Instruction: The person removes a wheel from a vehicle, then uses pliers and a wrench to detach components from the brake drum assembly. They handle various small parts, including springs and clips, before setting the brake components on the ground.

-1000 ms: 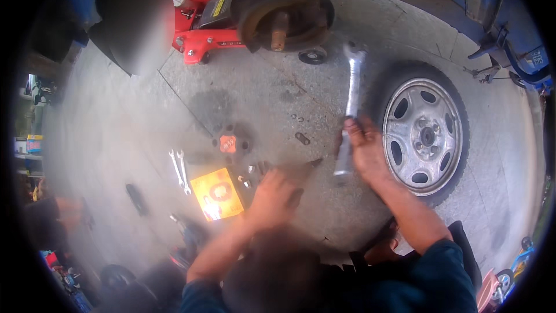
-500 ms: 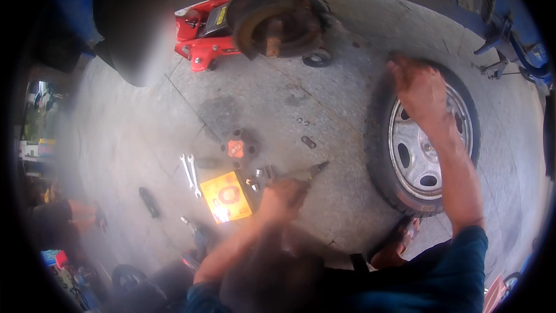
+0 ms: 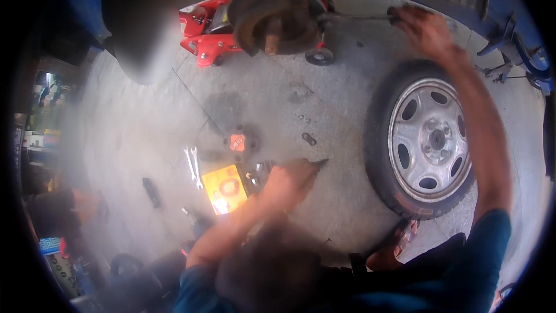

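My right hand (image 3: 425, 30) reaches far to the right and closes around the dark end of a thin jack handle (image 3: 365, 18). That handle runs left toward the red floor jack (image 3: 217, 43), behind a rusty brake drum or disc (image 3: 275, 20); the join is hidden. My left hand (image 3: 292, 184) is low over the floor with its fingers curled in. The tip of a dark pointed tool (image 3: 322, 163) shows past its knuckles, but whether I grip it is hidden. Under my right forearm lies a wheel with a silver rim (image 3: 435, 165).
Beside my left hand are a yellow box (image 3: 225, 190), two wrenches (image 3: 193, 168) and small sockets (image 3: 259, 168). An orange-centred cap (image 3: 237, 142) and a dark oval link (image 3: 308, 138) lie beyond. A blue vehicle body (image 3: 515, 40) overhangs. Another person's hand (image 3: 87, 204) blurs at left.
My right hand has swung up and away from over the wheel, bringing the handle into sight. My left hand has shifted slightly forward and right, toward the pointed tool's tip.
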Action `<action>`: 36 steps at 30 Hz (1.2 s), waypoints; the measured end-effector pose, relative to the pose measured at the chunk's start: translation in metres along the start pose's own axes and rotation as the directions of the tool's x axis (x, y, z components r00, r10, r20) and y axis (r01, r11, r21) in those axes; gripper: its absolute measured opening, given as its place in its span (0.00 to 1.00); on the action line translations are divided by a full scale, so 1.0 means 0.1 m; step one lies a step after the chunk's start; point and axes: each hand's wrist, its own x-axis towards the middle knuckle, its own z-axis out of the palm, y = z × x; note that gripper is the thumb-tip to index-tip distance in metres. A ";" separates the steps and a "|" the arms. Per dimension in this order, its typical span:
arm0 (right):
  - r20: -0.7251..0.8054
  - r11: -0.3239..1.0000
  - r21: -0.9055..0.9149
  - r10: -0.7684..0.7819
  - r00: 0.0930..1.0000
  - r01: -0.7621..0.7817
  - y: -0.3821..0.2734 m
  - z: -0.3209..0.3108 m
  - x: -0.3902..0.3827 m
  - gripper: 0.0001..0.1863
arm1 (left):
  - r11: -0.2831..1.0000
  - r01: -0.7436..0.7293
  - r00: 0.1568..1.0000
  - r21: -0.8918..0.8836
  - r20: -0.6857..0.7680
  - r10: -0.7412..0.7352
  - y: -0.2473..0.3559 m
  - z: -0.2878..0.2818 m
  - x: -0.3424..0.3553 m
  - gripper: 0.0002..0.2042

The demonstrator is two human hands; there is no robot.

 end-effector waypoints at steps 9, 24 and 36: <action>0.287 0.905 0.123 0.359 0.888 -0.406 -1.22 -0.41 -0.03 0.20 | 0.987 0.156 0.985 0.034 -0.084 -0.153 -0.09 -0.24 -0.03 0.07; 0.338 0.896 0.049 0.400 0.852 -0.441 -1.27 -0.71 0.21 0.22 | 0.998 0.059 0.998 0.013 -0.016 -0.058 0.05 -0.19 0.05 0.09; -0.007 0.993 0.113 0.037 0.999 -0.036 -0.21 -0.05 0.18 0.14 | 0.974 -0.188 0.968 0.127 0.192 0.161 0.14 -0.31 0.53 0.07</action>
